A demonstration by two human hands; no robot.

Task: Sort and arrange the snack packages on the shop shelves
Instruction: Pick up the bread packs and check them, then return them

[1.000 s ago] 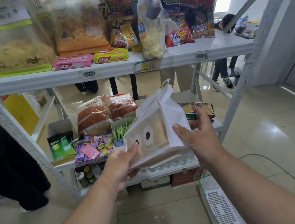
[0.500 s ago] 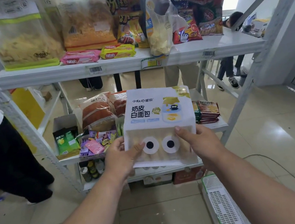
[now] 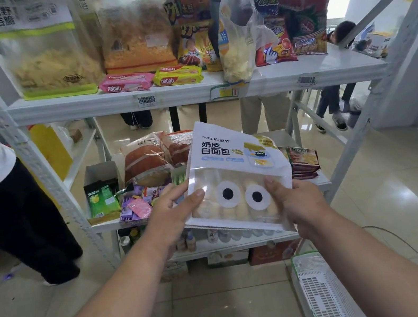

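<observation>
I hold a white bread package [image 3: 235, 170] with two cartoon eyes and a clear window, in front of the middle shelf [image 3: 315, 181]. My left hand [image 3: 175, 211] grips its lower left edge and my right hand [image 3: 293, 202] its lower right corner. The package faces me, tilted a little clockwise. Behind it on the middle shelf lie brown bread bags [image 3: 147, 161], a green snack pack [image 3: 101, 196] in a box, small purple and pink sweets [image 3: 135, 207] and a red-brown packet stack [image 3: 303, 161].
The top shelf [image 3: 119, 98] carries big cereal bags [image 3: 46, 52], pink and yellow nabati wafers [image 3: 176, 76], crisps bags [image 3: 303, 21]. A white basket [image 3: 326, 291] lies on the floor at right. A person in black trousers [image 3: 14, 215] stands left; others stand behind the rack.
The package has turned from side-on to facing me, then shifted slightly right and tilted clockwise. Both hands keep hold of it.
</observation>
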